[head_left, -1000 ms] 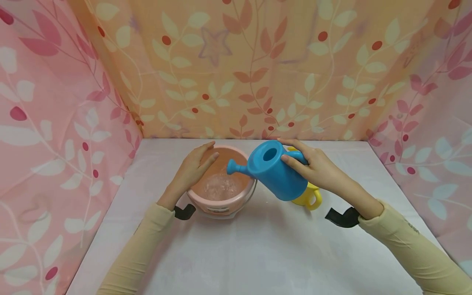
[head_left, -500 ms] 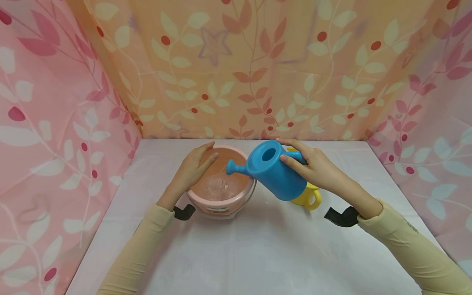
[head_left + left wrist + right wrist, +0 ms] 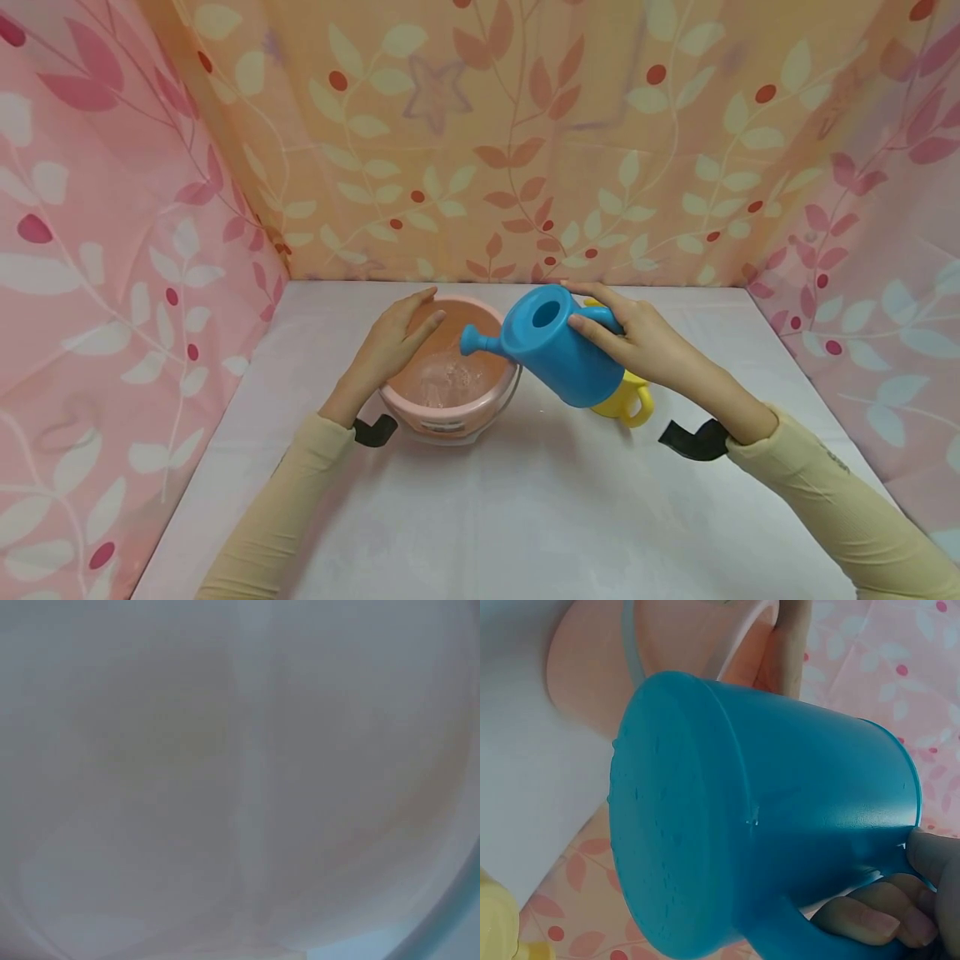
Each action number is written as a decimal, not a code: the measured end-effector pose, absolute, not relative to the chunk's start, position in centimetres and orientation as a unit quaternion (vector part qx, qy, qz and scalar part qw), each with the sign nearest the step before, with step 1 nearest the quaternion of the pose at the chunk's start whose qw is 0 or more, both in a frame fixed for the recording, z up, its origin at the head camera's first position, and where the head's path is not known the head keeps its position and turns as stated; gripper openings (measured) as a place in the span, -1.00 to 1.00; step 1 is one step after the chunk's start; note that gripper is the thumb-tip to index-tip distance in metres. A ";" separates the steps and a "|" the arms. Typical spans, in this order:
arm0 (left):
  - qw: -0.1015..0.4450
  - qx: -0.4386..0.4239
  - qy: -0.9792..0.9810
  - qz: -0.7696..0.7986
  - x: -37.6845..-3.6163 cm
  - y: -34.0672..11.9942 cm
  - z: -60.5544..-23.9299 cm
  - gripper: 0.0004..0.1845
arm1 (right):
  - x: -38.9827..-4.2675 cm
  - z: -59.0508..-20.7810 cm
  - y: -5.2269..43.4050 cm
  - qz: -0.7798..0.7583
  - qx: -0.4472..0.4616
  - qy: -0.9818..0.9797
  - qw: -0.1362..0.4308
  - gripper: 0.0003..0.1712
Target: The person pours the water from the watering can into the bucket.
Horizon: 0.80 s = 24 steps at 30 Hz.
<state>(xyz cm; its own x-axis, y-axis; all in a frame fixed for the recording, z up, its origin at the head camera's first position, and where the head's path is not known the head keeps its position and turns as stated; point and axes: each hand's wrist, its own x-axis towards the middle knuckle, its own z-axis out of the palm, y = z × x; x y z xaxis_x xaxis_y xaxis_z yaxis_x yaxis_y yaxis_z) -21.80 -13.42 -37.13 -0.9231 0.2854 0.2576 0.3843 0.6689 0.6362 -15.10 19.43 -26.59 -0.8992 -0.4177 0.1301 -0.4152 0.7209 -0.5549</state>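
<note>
My right hand point(image 3: 647, 335) grips the handle of a blue watering can point(image 3: 566, 362), which leans left with its spout point(image 3: 483, 342) over a pink bucket point(image 3: 442, 422). Water point(image 3: 450, 382) in the bucket is rippled and bubbly under the spout. In the right wrist view, curled fingers point(image 3: 874, 919) wrap the handle, and drops cling to the can's base point(image 3: 667, 825). My left hand point(image 3: 388, 340) rests against the bucket's left rim, fingers extended and thumb apart. The left wrist view holds only a blurred, pale close-up of what looks like the bucket's side point(image 3: 150, 787).
A yellow object with a loop handle point(image 3: 639, 410) stands behind the watering can, partly hidden. The bucket's thin bail point(image 3: 512, 396) hangs at its right side. A white cloth point(image 3: 480, 517) covers the table; patterned curtains point(image 3: 517, 142) enclose the back and both sides.
The water's ripples and bubbles in the bucket have shifted. Both hands and the watering can stay almost where they were.
</note>
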 end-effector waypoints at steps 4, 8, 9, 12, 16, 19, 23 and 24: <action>0.066 -0.182 -0.912 -0.361 -21.8 -13.4 -37.1 -0.31 | -15.1 -26.6 19.5 -0.298 -0.230 0.927 -0.001 -0.39; 0.066 -0.181 -0.912 -0.362 -21.8 -13.4 -37.1 -0.32 | -15.2 -26.6 19.5 -0.296 -0.233 0.926 -0.003 -0.39; 0.066 -0.182 -0.912 -0.362 -21.8 -13.4 -37.1 -0.33 | -15.2 -26.6 19.5 -0.296 -0.233 0.926 -0.003 -0.39; 0.065 -0.182 -0.911 -0.363 -21.8 -13.4 -37.1 -0.32 | -15.3 -26.6 19.5 -0.295 -0.233 0.927 -0.002 -0.39; 0.064 -0.182 -0.911 -0.366 -21.8 -13.4 -37.1 -0.32 | -15.3 -26.6 19.4 -0.296 -0.232 0.927 0.000 -0.38; 0.065 -0.183 -0.910 -0.366 -21.8 -13.4 -37.1 -0.32 | -15.2 -26.6 19.4 -0.297 -0.233 0.926 0.000 -0.38; 0.065 -0.186 -0.911 -0.363 -21.8 -13.4 -37.0 -0.32 | -15.2 -26.5 19.3 -0.297 -0.235 0.925 -0.001 -0.39; 0.066 -0.185 -0.911 -0.363 -21.8 -13.4 -37.0 -0.32 | -15.2 -26.5 19.3 -0.297 -0.235 0.925 -0.001 -0.39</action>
<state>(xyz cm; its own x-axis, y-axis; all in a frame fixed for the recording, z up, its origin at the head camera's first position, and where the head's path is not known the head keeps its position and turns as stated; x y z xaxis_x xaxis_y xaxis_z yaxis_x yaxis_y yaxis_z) -21.78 -13.36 -37.00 -0.9228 0.2899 0.2539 0.3851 0.6676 0.6372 -15.18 19.29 -26.49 -0.8897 -0.4344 0.1407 -0.4350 0.7129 -0.5501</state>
